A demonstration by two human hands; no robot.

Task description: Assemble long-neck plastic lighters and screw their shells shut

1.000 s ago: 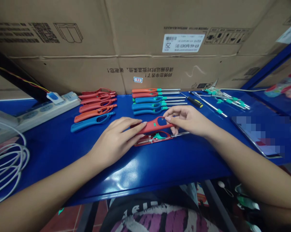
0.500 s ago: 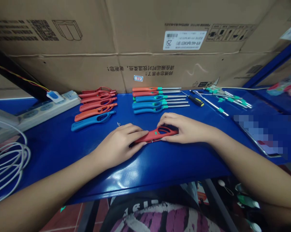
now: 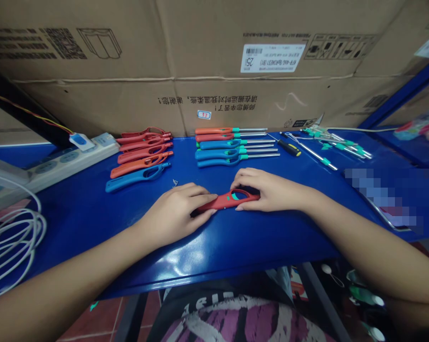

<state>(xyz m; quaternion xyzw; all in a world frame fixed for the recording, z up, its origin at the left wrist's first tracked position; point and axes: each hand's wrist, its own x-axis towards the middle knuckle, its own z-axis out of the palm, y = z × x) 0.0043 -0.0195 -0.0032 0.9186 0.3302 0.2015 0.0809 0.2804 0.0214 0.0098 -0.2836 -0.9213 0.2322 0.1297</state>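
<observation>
A red stick lighter (image 3: 222,201) lies crosswise in both hands, low over the blue tabletop. My left hand (image 3: 177,209) grips its handle end between thumb and fingers. My right hand (image 3: 273,191) pinches the other end, beyond the trigger loop, and hides the tip. Green shows inside the loop and in a small slot in the body. Behind the hands, several lighters with metal tubes (image 3: 219,156) lie in a stack of orange, red and blue. Several red, orange and blue handle shells (image 3: 136,178) without tubes lie to the left.
A screwdriver (image 3: 289,148) and several metal tubes with green parts (image 3: 342,142) lie back right. A phone-like device (image 3: 378,199) rests near my right forearm. To the left are a power strip (image 3: 54,166) and a coiled white cable (image 3: 15,242). A cardboard box (image 3: 129,71) stands behind.
The lighter's lower edge, which showed a gap with metal inside, now looks closed. More green shows in the loop. My right hand has shifted slightly left; my left hand has hardly moved.
</observation>
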